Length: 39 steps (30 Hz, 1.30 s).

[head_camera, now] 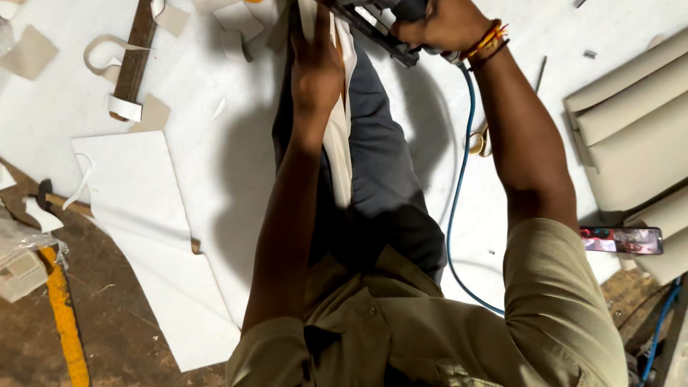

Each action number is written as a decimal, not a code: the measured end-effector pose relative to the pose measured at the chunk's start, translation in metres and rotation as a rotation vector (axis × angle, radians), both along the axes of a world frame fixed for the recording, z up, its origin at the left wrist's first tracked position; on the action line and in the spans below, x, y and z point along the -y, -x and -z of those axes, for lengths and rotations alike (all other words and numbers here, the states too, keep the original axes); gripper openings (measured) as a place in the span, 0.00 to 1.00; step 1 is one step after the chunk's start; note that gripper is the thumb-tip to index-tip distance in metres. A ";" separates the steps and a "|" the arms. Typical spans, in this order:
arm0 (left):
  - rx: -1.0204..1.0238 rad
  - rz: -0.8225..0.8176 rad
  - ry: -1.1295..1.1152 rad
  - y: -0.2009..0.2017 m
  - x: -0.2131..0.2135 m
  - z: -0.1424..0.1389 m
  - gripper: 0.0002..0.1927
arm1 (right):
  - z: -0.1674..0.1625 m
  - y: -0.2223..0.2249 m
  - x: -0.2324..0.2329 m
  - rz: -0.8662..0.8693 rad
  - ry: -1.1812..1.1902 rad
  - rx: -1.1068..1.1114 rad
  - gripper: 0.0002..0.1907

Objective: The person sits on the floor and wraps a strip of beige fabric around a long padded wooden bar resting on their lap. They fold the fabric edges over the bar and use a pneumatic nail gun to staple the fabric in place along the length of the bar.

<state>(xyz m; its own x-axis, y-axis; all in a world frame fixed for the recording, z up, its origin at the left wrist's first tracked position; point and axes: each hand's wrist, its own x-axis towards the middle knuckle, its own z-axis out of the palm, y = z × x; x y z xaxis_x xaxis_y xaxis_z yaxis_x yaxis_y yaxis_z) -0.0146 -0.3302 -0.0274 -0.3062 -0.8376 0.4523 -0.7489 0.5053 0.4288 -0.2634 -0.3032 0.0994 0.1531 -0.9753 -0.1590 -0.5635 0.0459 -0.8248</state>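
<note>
My left hand (315, 68) lies flat, fingers together and stretched forward, pressing down on a long strip of cream fabric (340, 143) that runs along my leg, over the dark blue trousers (387, 186). The strip passes under my palm and hangs back toward my body. My right hand (437, 27) is wrapped tight around the grip of a dark staple gun (373, 30), fingers clamped on it, its long nose lying just beside my left fingertips at the upper end of the strip. Whether the nose actually touches the fabric I can't tell; the top edge of the view cuts it off. Red and orange threads (489, 41) circle my right wrist. A blue hose (459, 186) drops from the tool, curves down past my right arm and across the white sheet (215, 165) that covers the floor. A pair of scissors (479, 142) lies beside the hose. To my left, cream offcuts (29, 51) and a brown wooden slat (136, 54) lie scattered. To my right sit padded cream cushions (634, 136), and just below them a phone (622, 241) with its screen lit.
</note>
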 end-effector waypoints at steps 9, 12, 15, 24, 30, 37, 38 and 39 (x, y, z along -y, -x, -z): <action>-0.063 0.050 0.040 -0.002 0.002 0.007 0.28 | 0.029 0.017 0.008 -0.048 -0.048 -0.066 0.12; -0.078 0.029 0.032 0.001 0.001 0.009 0.26 | 0.031 0.020 -0.009 0.083 -0.052 0.061 0.07; -0.130 0.008 0.022 0.002 0.001 0.012 0.21 | 0.035 0.014 -0.018 0.005 -0.047 0.330 0.13; -0.126 -0.009 -0.073 0.003 0.002 0.013 0.16 | 0.034 0.005 -0.013 -0.069 -0.053 0.340 0.17; -0.139 0.019 0.052 -0.002 0.005 0.018 0.17 | 0.047 0.003 -0.006 -0.035 -0.023 0.207 0.15; 0.033 -0.057 -0.109 0.005 -0.002 -0.006 0.22 | 0.048 0.019 -0.055 0.382 0.075 0.090 0.26; 0.008 -0.048 -0.121 0.005 -0.002 -0.010 0.23 | 0.051 0.019 -0.076 0.351 0.161 -0.042 0.27; -0.017 -0.039 -0.132 0.004 -0.002 -0.012 0.24 | 0.058 0.016 -0.095 0.319 0.245 -0.174 0.29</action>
